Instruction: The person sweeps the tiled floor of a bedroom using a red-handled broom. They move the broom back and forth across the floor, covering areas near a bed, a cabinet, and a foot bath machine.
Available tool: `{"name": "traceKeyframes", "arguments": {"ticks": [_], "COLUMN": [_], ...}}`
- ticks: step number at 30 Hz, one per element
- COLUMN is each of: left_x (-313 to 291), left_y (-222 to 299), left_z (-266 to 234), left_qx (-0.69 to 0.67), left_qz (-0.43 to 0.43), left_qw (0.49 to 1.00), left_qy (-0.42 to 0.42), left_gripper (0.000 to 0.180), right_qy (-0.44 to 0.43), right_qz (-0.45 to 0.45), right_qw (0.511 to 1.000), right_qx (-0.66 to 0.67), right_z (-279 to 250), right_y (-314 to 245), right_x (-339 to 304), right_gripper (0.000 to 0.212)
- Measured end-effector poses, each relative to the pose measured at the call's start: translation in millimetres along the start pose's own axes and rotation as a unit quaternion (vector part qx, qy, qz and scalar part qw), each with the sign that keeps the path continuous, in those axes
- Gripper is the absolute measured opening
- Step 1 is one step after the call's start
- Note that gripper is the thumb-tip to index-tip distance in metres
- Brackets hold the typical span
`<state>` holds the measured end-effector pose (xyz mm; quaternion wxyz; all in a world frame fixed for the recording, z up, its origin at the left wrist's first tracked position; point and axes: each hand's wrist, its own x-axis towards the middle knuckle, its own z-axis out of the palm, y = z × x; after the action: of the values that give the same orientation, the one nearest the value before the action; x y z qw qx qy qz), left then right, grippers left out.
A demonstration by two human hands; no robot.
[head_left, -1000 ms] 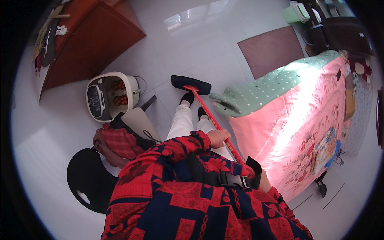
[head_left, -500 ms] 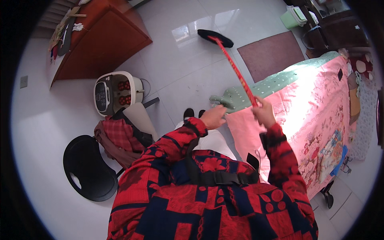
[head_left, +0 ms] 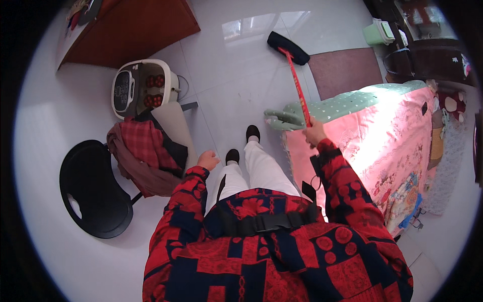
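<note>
A long broom [head_left: 297, 89] with a red handle slants across the floor, its dark, wide head [head_left: 289, 49] at the far end near a brown mat. My right hand [head_left: 315, 133] is closed round the upper part of that red handle, beside the corner of the pink-covered bed. My left hand [head_left: 208, 160] hangs free near the chair seat, holding nothing, its fingers loosely bent and partly apart. Red and dark blue patterned sleeves cover both my arms.
On my right stands the bed with its pink cover [head_left: 347, 136] and green cloth edge [head_left: 352, 105]. To the left are a folding chair [head_left: 95, 189] draped with clothes, a foot bath [head_left: 143, 88] and a red-brown cabinet [head_left: 136, 32]. A brown mat [head_left: 344, 73] lies ahead.
My left hand has moved left and down, away from the broom handle. The broom head now appears farther right, nearer the mat. My feet have shifted and the view has moved.
</note>
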<state>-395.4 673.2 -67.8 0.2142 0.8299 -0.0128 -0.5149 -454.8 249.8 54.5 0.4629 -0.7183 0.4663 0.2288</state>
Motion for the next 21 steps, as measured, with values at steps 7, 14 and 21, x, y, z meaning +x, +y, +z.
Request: {"name": "traceKeyframes", "arguments": {"ticks": [7, 14, 21], "left_x": [-45.2, -43.7, -54.7], "left_y": [-47.2, -91.6, -115.8], "left_z": [14.5, 14.0, 22.1], "left_qx": [-0.170, -0.163, -0.150], "left_qz": [-0.059, -0.038, -0.045], "left_qw": [0.983, 0.984, 0.986], "left_qy": [-0.039, -0.066, -0.051], "left_gripper": [0.039, 0.023, 0.020], "right_qy": [-0.080, -0.132, -0.167], "right_qz": [0.057, -0.006, -0.013], "right_qw": [0.993, 0.987, 0.980], "right_qx": [0.068, 0.086, 0.111], "right_z": [32.5, 62.2, 55.1], "right_y": [47.7, 93.8, 63.9], "right_x": [-137.4, -230.3, -311.7], "right_gripper": [0.040, 0.050, 0.049]}}
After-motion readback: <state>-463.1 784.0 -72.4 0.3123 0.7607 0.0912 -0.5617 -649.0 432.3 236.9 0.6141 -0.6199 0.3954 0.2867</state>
